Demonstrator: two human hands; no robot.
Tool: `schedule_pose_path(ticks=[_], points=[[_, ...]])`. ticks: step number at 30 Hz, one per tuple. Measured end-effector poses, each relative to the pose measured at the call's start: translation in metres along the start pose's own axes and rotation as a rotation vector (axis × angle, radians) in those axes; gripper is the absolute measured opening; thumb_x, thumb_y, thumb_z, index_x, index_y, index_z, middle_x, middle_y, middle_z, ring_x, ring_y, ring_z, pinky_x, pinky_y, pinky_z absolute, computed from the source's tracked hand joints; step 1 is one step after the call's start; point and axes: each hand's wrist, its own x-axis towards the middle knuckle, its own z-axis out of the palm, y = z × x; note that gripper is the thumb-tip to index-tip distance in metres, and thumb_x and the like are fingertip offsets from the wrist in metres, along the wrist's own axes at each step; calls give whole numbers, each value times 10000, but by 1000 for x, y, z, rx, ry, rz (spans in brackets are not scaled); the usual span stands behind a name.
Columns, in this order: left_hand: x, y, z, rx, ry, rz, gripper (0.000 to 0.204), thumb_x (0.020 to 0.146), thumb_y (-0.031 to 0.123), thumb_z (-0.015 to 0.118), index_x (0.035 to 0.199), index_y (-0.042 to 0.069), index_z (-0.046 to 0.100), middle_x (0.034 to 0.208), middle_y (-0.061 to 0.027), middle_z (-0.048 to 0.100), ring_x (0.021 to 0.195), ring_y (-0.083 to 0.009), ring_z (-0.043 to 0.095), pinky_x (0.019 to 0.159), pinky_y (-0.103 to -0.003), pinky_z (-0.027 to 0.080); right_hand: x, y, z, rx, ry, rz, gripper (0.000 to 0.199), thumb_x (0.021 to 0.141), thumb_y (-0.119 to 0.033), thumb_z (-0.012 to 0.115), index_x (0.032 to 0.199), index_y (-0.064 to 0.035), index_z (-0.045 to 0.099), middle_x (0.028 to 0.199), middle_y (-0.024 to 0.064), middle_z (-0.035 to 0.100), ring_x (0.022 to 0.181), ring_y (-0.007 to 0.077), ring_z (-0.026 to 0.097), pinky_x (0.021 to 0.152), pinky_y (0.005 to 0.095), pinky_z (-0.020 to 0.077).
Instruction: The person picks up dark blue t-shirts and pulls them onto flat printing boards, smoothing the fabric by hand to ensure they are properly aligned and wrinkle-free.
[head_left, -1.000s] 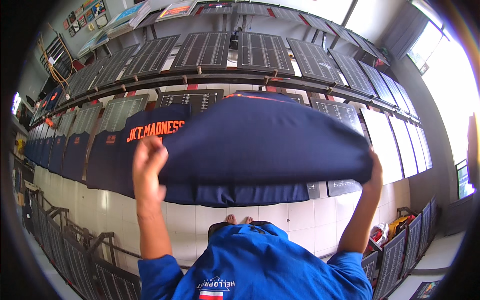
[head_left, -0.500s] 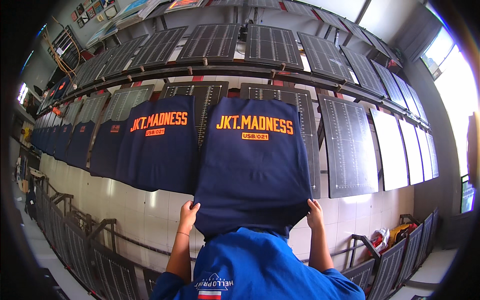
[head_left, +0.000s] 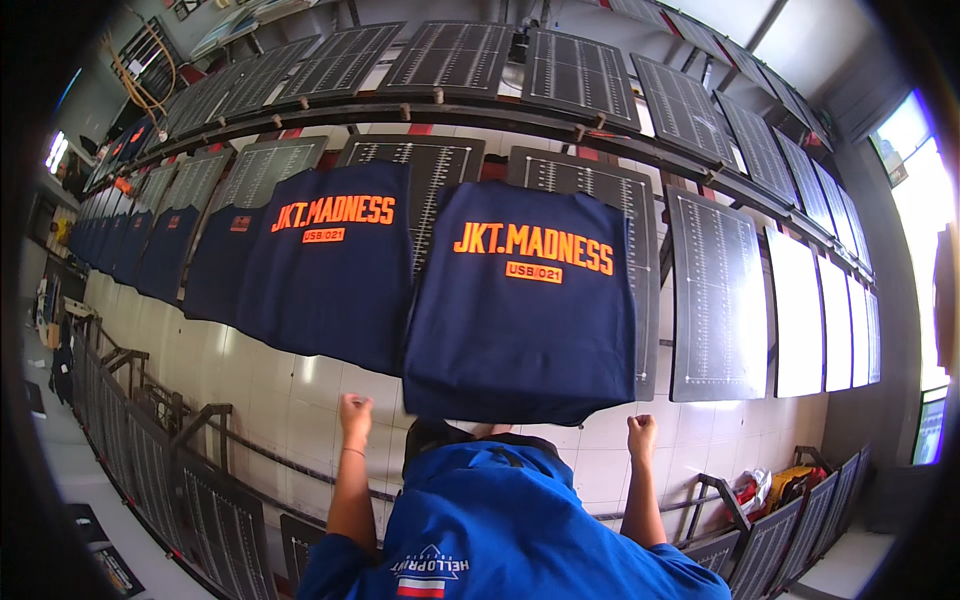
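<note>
A navy fabric panel (head_left: 520, 345) with orange block print lies over a dark board just in front of me, its near edge hanging past the board and bowing downward. My left hand (head_left: 355, 418) hovers left of that edge, apart from the cloth, fingers curled in with nothing seen in them. At the other side, my right hand (head_left: 643, 434) is below the panel's near right corner, also off the cloth and loosely closed. A second navy panel (head_left: 335, 285) with the same orange print lies on the board to the left, its edge close against the first.
Dark boards with white ruled markings (head_left: 715, 300) run in a curved row to the right; more boards (head_left: 450, 60) form a row behind a dark rail (head_left: 500, 110). Farther left lie several navy panels (head_left: 215, 250). Low boards on a metal frame (head_left: 210, 520) stand near me, above a tiled floor (head_left: 320, 385).
Both hands have let go of the panel's near corners and are now apart from it. The near edge has dropped free. The view has shifted slightly.
</note>
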Motion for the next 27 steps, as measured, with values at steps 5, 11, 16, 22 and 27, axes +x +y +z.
schedule_pose_path(ticks=[5,11,16,22,27], points=[[153,-50,-124,-469,335,-199,497,878,124,563,1311,35,336,1173,-102,490,860,-155,541,742,-299,456,-17,-124,44,9,-438,-153,199,859,-171,628,853,27,608,695,66,588,639,143,543,592,299,442],[235,3,-192,-667,356,-112,569,914,251,591,1362,85,281,1184,-62,453,729,-136,495,737,-309,468,-95,-335,179,195,-868,-447,270,871,-213,622,1011,18,618,837,130,661,743,188,625,691,315,490],[254,-33,-228,-717,-7,-158,451,892,328,641,1212,61,470,952,-26,544,631,-108,456,656,-258,444,-98,-467,300,-337,-177,-702,303,854,-286,590,900,14,590,947,185,668,829,355,655,718,439,526],[241,31,-298,-204,-203,69,328,897,327,620,860,1,612,770,36,520,703,-94,438,658,-255,386,-64,-471,357,-229,-254,-736,234,844,-197,553,930,20,536,953,249,640,891,371,633,765,442,505],[234,83,-359,-468,-224,308,337,914,306,614,915,-31,615,855,21,553,806,-89,464,769,-247,372,-118,-457,344,874,-880,12,493,881,-420,632,1019,35,504,1031,116,595,961,188,556,794,367,459]])
